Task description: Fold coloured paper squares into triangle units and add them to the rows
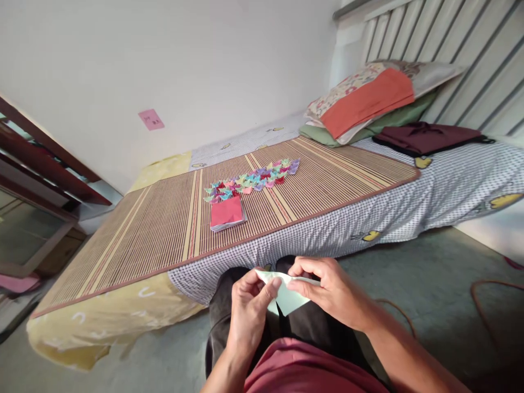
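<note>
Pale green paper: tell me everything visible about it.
The pale green paper is a thin, matte-looking sheet, apparently partly folded, with one corner pointing downward. It is held above the dark trousers, pinched by the left grip near its pointed upper corner and by the right grip along its other side.

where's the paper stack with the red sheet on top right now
In the head view, the paper stack lies left of centre on the striped mat, just in front of the colourful folded papers and beyond the left hand.
</note>
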`<action>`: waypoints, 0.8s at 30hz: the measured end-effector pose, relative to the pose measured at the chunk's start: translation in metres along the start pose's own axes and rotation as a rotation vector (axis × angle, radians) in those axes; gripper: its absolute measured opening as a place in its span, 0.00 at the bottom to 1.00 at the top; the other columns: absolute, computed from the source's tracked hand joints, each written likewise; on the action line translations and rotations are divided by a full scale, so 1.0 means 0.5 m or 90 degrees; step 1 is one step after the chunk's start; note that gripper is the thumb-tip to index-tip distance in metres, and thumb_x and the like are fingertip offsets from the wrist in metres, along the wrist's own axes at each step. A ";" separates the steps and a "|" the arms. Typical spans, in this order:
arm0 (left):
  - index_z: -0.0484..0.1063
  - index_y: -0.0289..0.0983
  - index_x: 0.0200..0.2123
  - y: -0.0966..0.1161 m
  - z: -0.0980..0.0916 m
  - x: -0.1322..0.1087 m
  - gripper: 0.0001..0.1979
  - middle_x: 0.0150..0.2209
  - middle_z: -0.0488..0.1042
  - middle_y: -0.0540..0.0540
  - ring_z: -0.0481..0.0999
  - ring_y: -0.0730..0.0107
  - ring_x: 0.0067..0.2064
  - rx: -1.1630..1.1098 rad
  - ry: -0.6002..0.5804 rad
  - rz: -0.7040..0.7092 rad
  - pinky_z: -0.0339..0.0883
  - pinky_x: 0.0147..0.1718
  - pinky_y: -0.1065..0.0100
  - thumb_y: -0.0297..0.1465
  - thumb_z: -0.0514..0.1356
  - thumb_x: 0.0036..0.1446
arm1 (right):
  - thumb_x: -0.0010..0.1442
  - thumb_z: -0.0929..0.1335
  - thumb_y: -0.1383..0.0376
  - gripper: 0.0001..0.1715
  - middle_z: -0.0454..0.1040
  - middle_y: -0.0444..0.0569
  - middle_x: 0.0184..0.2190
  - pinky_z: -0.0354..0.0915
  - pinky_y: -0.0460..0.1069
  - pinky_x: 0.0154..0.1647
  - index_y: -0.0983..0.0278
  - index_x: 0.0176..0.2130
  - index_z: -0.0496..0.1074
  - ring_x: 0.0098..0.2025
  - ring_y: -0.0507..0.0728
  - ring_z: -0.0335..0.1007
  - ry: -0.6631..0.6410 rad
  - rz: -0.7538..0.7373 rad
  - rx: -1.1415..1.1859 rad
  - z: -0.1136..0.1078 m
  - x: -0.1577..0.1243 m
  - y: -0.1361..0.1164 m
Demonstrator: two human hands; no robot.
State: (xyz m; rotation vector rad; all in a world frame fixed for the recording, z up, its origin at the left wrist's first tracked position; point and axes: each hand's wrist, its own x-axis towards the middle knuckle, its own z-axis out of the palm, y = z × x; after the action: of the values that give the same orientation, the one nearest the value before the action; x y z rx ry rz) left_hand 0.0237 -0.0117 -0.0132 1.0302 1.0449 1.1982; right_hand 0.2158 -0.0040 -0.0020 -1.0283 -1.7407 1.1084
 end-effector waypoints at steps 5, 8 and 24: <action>0.72 0.35 0.22 -0.004 -0.005 -0.006 0.23 0.22 0.63 0.52 0.58 0.73 0.28 0.023 0.029 0.015 0.56 0.29 0.71 0.45 0.67 0.63 | 0.70 0.70 0.60 0.15 0.69 0.40 0.25 0.57 0.45 0.29 0.63 0.32 0.72 0.28 0.51 0.62 -0.001 0.003 0.014 0.007 0.007 0.001; 0.71 0.35 0.22 -0.007 -0.014 -0.003 0.25 0.22 0.64 0.52 0.59 0.72 0.28 0.015 0.044 0.021 0.56 0.29 0.71 0.46 0.65 0.65 | 0.69 0.71 0.58 0.16 0.68 0.40 0.24 0.57 0.45 0.29 0.63 0.31 0.72 0.27 0.51 0.61 -0.014 0.016 0.035 0.007 0.015 0.000; 0.77 0.49 0.58 0.018 -0.056 -0.034 0.25 0.74 0.55 0.42 0.55 0.44 0.74 0.516 -0.049 0.551 0.59 0.67 0.42 0.19 0.61 0.63 | 0.51 0.78 0.42 0.31 0.66 0.40 0.21 0.54 0.44 0.23 0.64 0.27 0.69 0.22 0.49 0.57 -0.087 0.236 0.482 0.053 0.037 0.043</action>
State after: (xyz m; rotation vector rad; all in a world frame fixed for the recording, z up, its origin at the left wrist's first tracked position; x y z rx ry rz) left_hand -0.0069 -0.0265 -0.0090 2.3058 1.0668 1.3912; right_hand 0.1898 0.0118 -0.0261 -0.8032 -1.0659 1.9109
